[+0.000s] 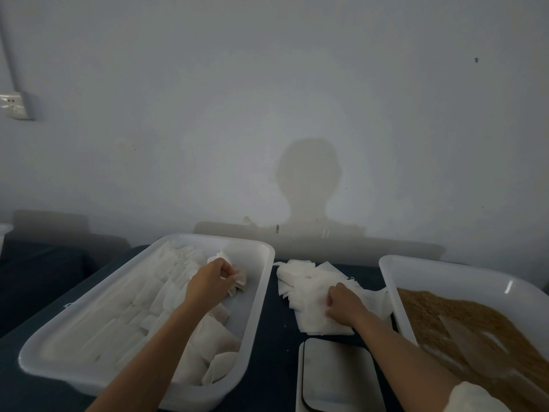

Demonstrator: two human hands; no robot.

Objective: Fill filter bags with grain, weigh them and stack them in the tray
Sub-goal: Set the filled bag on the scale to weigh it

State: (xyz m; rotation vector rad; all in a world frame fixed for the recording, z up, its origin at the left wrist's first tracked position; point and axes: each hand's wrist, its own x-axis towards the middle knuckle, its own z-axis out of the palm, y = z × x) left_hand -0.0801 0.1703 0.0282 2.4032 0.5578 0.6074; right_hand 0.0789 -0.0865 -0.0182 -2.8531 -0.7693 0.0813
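A pale wall (267, 99) filled the upper half of the frame, with a socket (13, 104) at the far left edge. Below it the dark bench (267, 337) ran across. At lower left sat the large white tray (258, 295), its long rim slanting toward the lower left corner; filled filter bags (124, 316) lay in rows across most of its floor, leaving a bare strip along its right wall. At the right edge a second white tray (395, 281) held brown grain (445, 319). Between the two trays the bench showed as a narrow dark lane, taken up by a loose pile of empty filter bags (309, 281) and, nearer the bottom edge, the flat scale (335, 376).

The left hand (209, 281) was over the upper part of the left tray, its grip curled round one filled bag (237, 281). The right hand (344, 303) lay on the pile of empty bags, fingers bent down into the sheets, pinching at them.
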